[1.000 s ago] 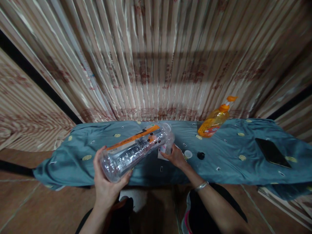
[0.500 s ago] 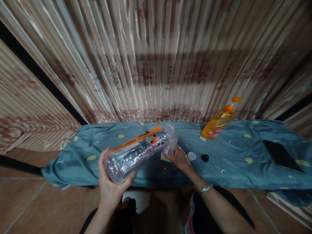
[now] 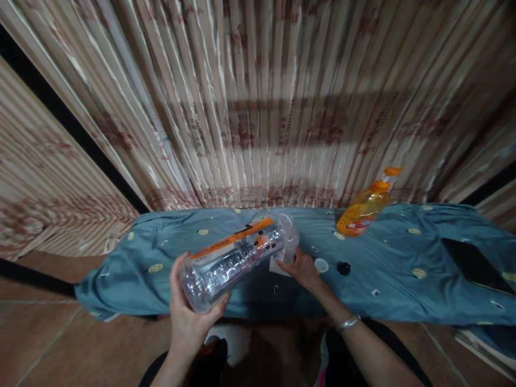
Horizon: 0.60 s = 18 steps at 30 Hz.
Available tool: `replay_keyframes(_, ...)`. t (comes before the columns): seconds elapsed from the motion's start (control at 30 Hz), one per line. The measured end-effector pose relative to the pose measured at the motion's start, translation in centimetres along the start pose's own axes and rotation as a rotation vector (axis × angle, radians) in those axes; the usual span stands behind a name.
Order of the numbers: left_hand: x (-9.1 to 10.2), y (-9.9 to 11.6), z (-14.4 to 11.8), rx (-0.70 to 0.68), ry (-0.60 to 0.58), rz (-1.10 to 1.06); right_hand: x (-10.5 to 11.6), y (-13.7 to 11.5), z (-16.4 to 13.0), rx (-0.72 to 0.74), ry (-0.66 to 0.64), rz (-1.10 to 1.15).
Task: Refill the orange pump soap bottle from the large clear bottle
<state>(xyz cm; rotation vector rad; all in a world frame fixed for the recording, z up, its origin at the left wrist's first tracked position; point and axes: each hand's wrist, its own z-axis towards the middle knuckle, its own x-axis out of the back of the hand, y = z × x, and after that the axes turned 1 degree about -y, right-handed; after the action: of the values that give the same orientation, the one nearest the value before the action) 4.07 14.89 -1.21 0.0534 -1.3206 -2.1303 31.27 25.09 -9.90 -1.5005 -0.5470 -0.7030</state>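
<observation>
Clear plastic bottle [image 3: 237, 257] slants between left hand [image 3: 189, 317] and right hand [image 3: 305, 269].

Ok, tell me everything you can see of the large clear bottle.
The large clear bottle looks like shiny, ribbed plastic, with an orange and pale label along its upper side and orange and dark printed marks nearer its far end. It is held slantwise above the teal cloth, its broad near end clasped in the left grip. The right grip holds a clear piece at the far end; whether that is separate, and whether any liquid is inside, I cannot tell.
</observation>
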Motion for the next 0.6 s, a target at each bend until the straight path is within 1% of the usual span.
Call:
replay_keyframes(0.17, -0.3, 0.8, -0.2, 0.017, 0.037, -0.005, 0.5, 0.0, -0.3, 0.048, -0.022, 0.017)
replay_keyframes(0.3, -0.4, 1.2, -0.4, 0.029, 0.03, -0.018, 0.5, 0.1, -0.4, 0.078, -0.019, 0.051)
replay_keyframes(0.43, 0.1, 0.1, -0.3, 0.02, 0.035, -0.009, 0.2, 0.2, -0.3, 0.057, -0.006, 0.07)
replay_keyframes(0.5, 0.4, -0.6, -0.1, -0.008, 0.008, 0.008, 0.1, 0.3, -0.1, 0.049, -0.002, 0.074)
replay_keyframes(0.57, 0.6, -1.1, -0.1, -0.043, -0.054, 0.032, 0.1, 0.3, 0.0, 0.055, 0.004, 0.061)
replay_keyframes(0.6, 0.5, -1.2, -0.1, -0.038, -0.038, 0.031, 0.1, 0.4, 0.0, 0.061, 0.006, 0.048)
